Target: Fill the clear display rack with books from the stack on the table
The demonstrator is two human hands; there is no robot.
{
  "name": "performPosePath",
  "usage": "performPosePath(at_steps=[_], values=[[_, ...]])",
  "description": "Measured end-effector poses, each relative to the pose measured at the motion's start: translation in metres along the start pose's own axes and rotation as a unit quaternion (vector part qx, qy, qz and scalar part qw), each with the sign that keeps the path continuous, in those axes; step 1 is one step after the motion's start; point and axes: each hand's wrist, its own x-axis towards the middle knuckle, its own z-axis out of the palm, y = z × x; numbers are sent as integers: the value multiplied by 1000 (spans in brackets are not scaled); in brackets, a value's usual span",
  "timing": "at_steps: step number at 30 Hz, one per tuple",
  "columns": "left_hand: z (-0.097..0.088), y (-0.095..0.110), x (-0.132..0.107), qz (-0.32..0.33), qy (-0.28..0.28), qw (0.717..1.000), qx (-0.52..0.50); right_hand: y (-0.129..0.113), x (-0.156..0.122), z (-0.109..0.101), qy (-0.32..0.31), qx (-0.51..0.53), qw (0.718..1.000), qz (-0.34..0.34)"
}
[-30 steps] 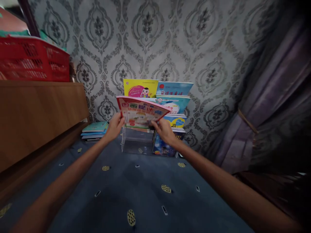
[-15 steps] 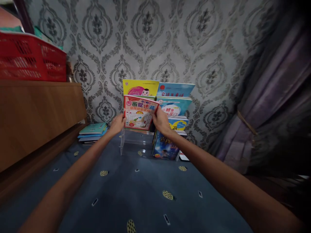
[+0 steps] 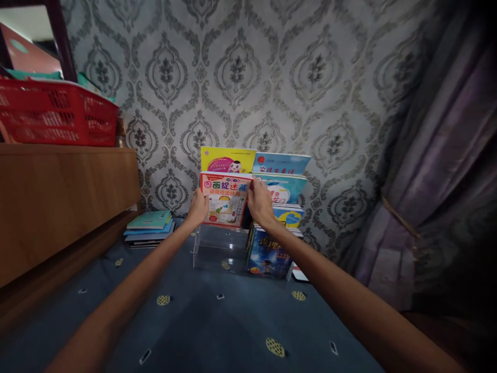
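Between my two hands is a red-bordered picture book (image 3: 225, 204), upright in the left column of a clear tiered book rack (image 3: 219, 248). My left hand (image 3: 198, 208) is closed on the book's left edge. On its right edge my right hand (image 3: 261, 203) grips, partly covering a teal book (image 3: 293, 186) behind. A yellow book (image 3: 229, 159) stands on the tier above. In the rack's right column are a blue book (image 3: 283, 162) at the top, a yellow-and-blue book (image 3: 289, 217) and a dark blue book (image 3: 268, 255) at the bottom front.
A stack of books (image 3: 149, 228) lies left of the rack, beside a wooden cabinet (image 3: 70, 202). On the cabinet sits a red plastic basket (image 3: 58, 111). Patterned wallpaper rises behind, and a tied curtain (image 3: 399, 233) hangs at the right. Dark patterned cloth (image 3: 194, 331) lies beneath.
The camera view has tilted up, so everything sits lower. The picture book, tilted before, now stands straighter in the rack, with both hands still on its edges.
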Motion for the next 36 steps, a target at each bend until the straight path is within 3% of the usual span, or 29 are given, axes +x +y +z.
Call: performPosePath(at_steps=[6, 11, 16, 19, 23, 25, 29, 33, 36], values=[[-1, 1, -2, 2, -14, 1000, 7, -2, -11, 7, 47, 31, 998, -5], [-4, -5, -25, 7, -34, 999, 13, 4, -25, 5, 16, 40, 999, -23], [-17, -37, -67, 87, -58, 991, 83, 5, -43, -4, -9, 60, 997, -56], [-34, -71, -84, 31, -102, 972, 207, -7, -62, -17, -38, 118, 991, -55], [-65, -118, -82, -65, -127, 953, 267, -31, -109, -34, -91, 184, 978, -24], [-81, -138, -75, -114, -169, 930, 306, -44, -143, -37, -131, 209, 969, -6], [-99, -167, -59, -142, -219, 892, 369, -63, -217, -28, -240, 246, 939, 26], [-101, -174, -53, -135, -249, 881, 377, -67, -272, -8, -298, 242, 919, 93], [-106, -167, -63, -97, -254, 861, 429, -68, -290, -1, -308, 234, 916, 103]])
